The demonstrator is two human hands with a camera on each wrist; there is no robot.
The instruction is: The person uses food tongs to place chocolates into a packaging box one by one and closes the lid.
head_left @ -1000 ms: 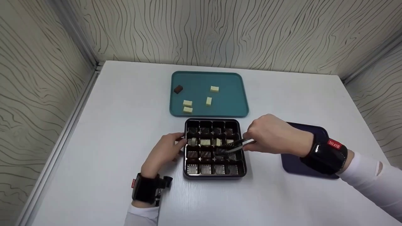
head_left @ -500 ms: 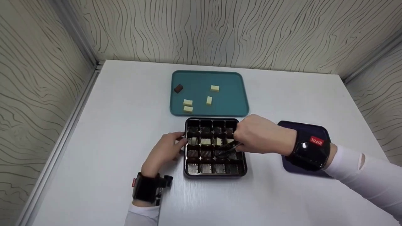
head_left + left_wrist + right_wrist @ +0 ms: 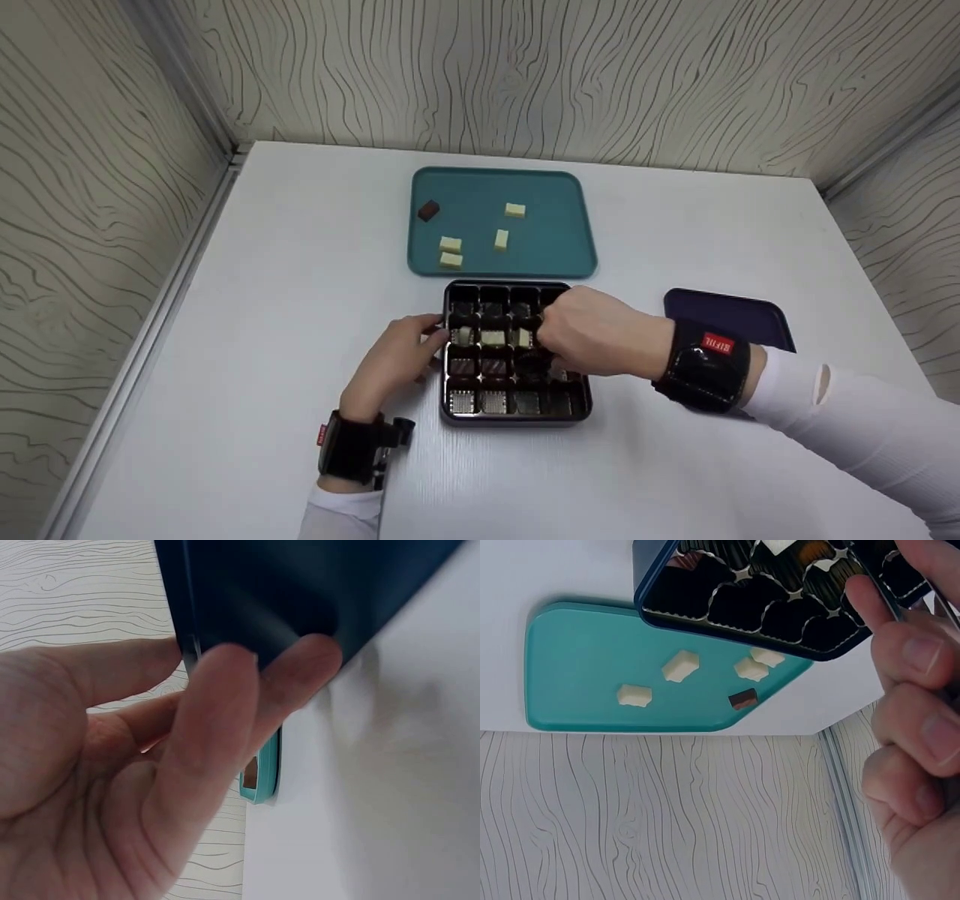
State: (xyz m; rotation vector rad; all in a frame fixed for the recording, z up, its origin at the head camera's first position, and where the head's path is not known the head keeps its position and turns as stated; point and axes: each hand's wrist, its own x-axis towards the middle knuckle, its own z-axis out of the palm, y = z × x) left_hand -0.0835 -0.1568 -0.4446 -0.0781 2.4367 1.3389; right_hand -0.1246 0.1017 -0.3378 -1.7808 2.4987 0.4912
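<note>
Tongs (image 3: 886,594) are gripped by the right hand (image 3: 589,334), fingers curled in close round them; the tips are hidden by the hand in the head view, so whether anything is pinched there cannot be told. The dark compartment box (image 3: 517,422) is touched at its left wall by the left hand (image 3: 394,356), its fingers spread and nearly straight; only the side is contacted. The box is set directly right of the left fingers, and its right side is overlapped by the right fingers. Inside it, pale pieces (image 3: 493,337) are seated in the second row from the far side, between the left and right fingers; dark striped pieces (image 3: 463,366) are seated one row nearer, also right of the left fingertips. Beyond both sets of fingers, a teal tray (image 3: 555,217) is placed, with four white blocks (image 3: 515,210) and one brown block (image 3: 428,211) laid on it. Right of the right fingers, a dark purple tray (image 3: 724,315) is partly covered by the right forearm and wrist strap (image 3: 705,367). Everything is supported by a white table (image 3: 262,315).
</note>
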